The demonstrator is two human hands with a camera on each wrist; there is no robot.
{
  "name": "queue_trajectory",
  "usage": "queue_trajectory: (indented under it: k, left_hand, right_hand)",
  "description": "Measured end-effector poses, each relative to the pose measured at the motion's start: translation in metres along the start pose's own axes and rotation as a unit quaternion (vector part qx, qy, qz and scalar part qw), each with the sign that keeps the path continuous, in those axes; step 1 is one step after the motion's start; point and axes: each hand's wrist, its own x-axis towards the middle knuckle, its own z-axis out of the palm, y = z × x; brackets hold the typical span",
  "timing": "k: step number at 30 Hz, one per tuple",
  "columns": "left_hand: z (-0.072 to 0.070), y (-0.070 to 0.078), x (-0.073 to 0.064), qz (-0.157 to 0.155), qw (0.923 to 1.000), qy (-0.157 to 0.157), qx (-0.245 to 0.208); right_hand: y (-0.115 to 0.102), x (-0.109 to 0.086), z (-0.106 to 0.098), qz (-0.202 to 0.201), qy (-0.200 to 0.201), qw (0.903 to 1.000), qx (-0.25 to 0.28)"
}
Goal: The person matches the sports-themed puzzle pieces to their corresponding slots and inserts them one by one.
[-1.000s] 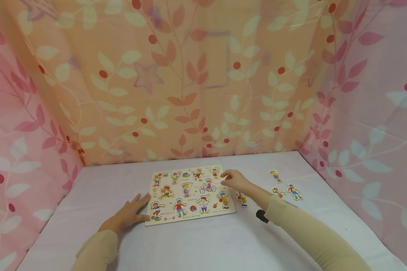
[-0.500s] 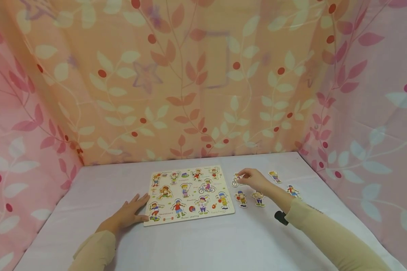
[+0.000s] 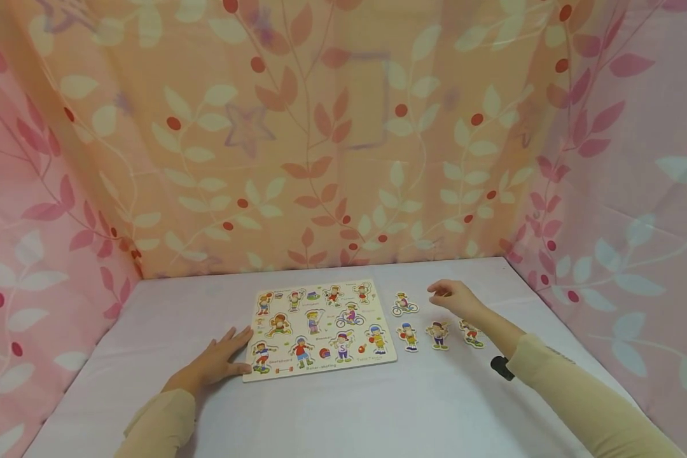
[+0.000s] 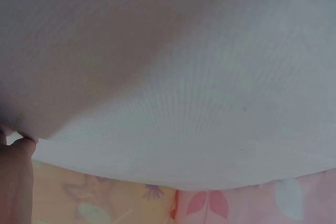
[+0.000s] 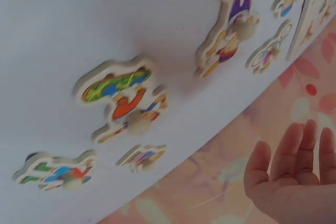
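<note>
My left hand (image 3: 224, 357) rests at the left edge of a puzzle board (image 3: 336, 373) printed with children at sport; its thumb touches the near corner. In the head view, my right hand (image 3: 453, 297) hovers over loose wooden pieces with nothing in its fingers. The right wrist view shows that right hand (image 5: 294, 182) with fingers loosely bent and apart. Below and left of it lie the bicycle piece (image 3: 401, 310), the blue-capped child piece (image 3: 408, 339), the baseball piece (image 3: 437, 337) and the partly covered skateboard piece (image 3: 472, 336). The pieces have round knobs.
A roller-skating piece (image 5: 58, 172) and another small figure piece (image 5: 143, 157) lie farther right, hidden by my right arm in the head view. White cloth (image 3: 298, 420) covers the table, with patterned curtains (image 3: 320, 140) behind and at both sides.
My right hand has moved right from the board's edge. Half a second ago its fingers were at the bicycle piece, which now lies uncovered beside the board. My left hand has stayed put.
</note>
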Motion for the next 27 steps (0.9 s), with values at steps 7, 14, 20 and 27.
queue_trajectory:
  k: [7, 14, 20, 27]
  left_hand:
    - [0.002, -0.007, 0.001, 0.035, 0.9994, 0.008, 0.0]
    - [0.002, -0.011, 0.002, 0.049, 0.9987, 0.014, 0.003]
    - [0.001, -0.01, 0.002, 0.047, 0.9988, 0.011, 0.005]
    - [0.0, -0.006, 0.002, 0.046, 0.9989, 0.009, 0.008]
  right_hand:
    - [0.02, 0.002, -0.02, 0.012, -0.021, 0.9997, -0.011]
    - [0.049, 0.004, -0.045, 0.002, -0.063, 0.998, 0.012]
    - [0.067, 0.005, -0.057, 0.019, -0.056, 0.9982, 0.006]
    - [0.089, 0.008, -0.065, 0.07, -0.019, 0.9971, -0.023]
